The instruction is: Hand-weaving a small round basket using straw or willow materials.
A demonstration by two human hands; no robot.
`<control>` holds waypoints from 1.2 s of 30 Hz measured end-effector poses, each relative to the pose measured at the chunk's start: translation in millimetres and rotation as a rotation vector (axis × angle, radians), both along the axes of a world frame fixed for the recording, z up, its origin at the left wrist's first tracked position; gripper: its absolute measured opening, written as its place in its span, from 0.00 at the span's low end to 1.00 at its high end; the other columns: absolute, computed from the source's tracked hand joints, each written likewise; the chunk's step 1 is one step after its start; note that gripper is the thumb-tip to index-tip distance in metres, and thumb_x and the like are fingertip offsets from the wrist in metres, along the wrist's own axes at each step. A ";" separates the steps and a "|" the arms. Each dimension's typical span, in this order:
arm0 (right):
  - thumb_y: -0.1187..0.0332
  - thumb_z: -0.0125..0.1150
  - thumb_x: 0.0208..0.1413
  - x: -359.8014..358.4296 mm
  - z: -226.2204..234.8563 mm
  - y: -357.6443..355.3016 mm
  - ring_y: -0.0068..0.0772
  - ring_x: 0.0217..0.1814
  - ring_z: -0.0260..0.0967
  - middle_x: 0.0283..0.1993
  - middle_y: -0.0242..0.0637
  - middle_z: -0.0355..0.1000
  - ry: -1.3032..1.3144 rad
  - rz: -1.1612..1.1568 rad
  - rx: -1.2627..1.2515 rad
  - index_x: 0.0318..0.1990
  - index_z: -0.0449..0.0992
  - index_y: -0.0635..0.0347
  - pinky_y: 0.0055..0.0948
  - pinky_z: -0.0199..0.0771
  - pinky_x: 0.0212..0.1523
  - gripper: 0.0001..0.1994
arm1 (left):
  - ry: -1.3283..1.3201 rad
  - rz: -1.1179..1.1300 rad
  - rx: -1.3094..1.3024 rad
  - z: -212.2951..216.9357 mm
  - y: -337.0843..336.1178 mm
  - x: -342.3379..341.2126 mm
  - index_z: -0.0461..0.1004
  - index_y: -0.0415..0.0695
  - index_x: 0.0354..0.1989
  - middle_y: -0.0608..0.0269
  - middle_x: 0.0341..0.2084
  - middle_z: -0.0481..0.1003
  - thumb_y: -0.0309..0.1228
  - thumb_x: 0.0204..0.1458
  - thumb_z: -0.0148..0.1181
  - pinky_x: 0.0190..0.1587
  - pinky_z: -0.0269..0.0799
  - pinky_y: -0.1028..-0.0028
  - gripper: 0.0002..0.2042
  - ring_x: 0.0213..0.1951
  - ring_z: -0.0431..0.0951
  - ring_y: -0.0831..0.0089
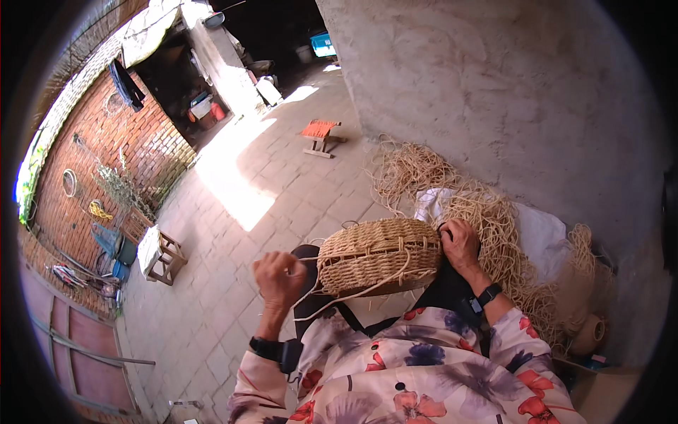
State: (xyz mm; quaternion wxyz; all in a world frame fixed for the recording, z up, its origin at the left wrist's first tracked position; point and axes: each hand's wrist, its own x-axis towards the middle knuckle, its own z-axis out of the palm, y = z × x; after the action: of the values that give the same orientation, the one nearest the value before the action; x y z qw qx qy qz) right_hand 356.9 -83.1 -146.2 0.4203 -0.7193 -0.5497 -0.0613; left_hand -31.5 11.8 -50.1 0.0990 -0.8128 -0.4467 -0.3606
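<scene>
We look down on a woven basket resting on the lap, near its front edge, just above the floral blouse. The right hand lies against the basket's right rim, fingers curled over the weave (how firmly it grips we cannot tell). The left hand is raised just left of the basket, closed into a loose fist around a pale straw strand that runs from the fist along the basket's lower side. Both wrists carry black bands. To the right, against the grey wall, lies a heap of loose straw over a white cloth, touching the right hand's far side. On the paved floor, well apart from the basket, stand two small stools: one with an orange seat near the wall's corner, one pale by the brick wall at left.
</scene>
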 end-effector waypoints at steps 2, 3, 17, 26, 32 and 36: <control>0.72 0.57 0.48 2.5 -4.6 -4.7 0.43 0.42 0.69 0.33 0.36 0.71 -0.013 -0.006 0.002 0.32 0.74 0.56 0.41 0.65 0.44 0.03 | 0.032 0.237 -0.091 -4.5 18.9 -64.1 0.73 0.48 0.19 0.67 0.21 0.74 0.29 0.41 0.62 0.40 0.64 0.63 0.04 0.31 0.75 0.66; 0.72 0.57 0.48 -1.7 -1.0 -5.1 0.43 0.42 0.69 0.33 0.36 0.71 -0.004 0.001 0.004 0.32 0.74 0.56 0.41 0.65 0.44 0.03 | 0.075 0.385 -0.060 -10.5 28.8 -107.9 0.74 0.48 0.19 0.65 0.22 0.75 0.31 0.42 0.61 0.41 0.65 0.62 0.05 0.33 0.76 0.64; 0.71 0.57 0.50 -4.5 4.5 -0.7 0.44 0.41 0.69 0.33 0.37 0.70 -0.038 0.035 -0.019 0.31 0.73 0.57 0.42 0.64 0.44 0.02 | 0.001 -0.233 -0.015 19.9 -28.1 25.8 0.81 0.50 0.33 0.67 0.30 0.78 0.27 0.43 0.68 0.42 0.63 0.66 0.08 0.36 0.75 0.68; 0.71 0.57 0.51 -3.2 2.6 0.2 0.44 0.41 0.69 0.33 0.37 0.71 -0.024 0.029 -0.002 0.32 0.73 0.56 0.41 0.65 0.42 0.02 | 0.047 -0.279 0.044 15.9 -27.5 56.9 0.74 0.49 0.25 0.68 0.22 0.73 0.27 0.40 0.65 0.39 0.63 0.65 0.05 0.31 0.74 0.68; 0.71 0.57 0.50 -2.5 4.0 -6.6 0.43 0.41 0.69 0.34 0.36 0.72 -0.053 0.027 -0.010 0.32 0.74 0.55 0.41 0.64 0.42 0.02 | 0.132 0.737 -0.223 -16.5 40.0 -175.2 0.76 0.48 0.24 0.61 0.26 0.78 0.33 0.44 0.62 0.43 0.70 0.60 0.04 0.35 0.78 0.61; 0.71 0.58 0.49 -5.3 10.1 -7.4 0.43 0.41 0.69 0.33 0.35 0.71 -0.082 -0.006 -0.012 0.32 0.74 0.55 0.41 0.64 0.44 0.03 | 0.162 0.573 -0.218 -20.1 14.6 -181.2 0.82 0.49 0.33 0.64 0.31 0.80 0.34 0.43 0.69 0.48 0.68 0.61 0.09 0.38 0.78 0.64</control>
State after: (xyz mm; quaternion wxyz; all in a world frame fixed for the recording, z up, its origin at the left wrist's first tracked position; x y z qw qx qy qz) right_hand 351.6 -90.4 -136.1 0.3930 -0.7204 -0.5645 -0.0888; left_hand -212.7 26.4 -70.2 0.1442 -0.6856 -0.6843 -0.2023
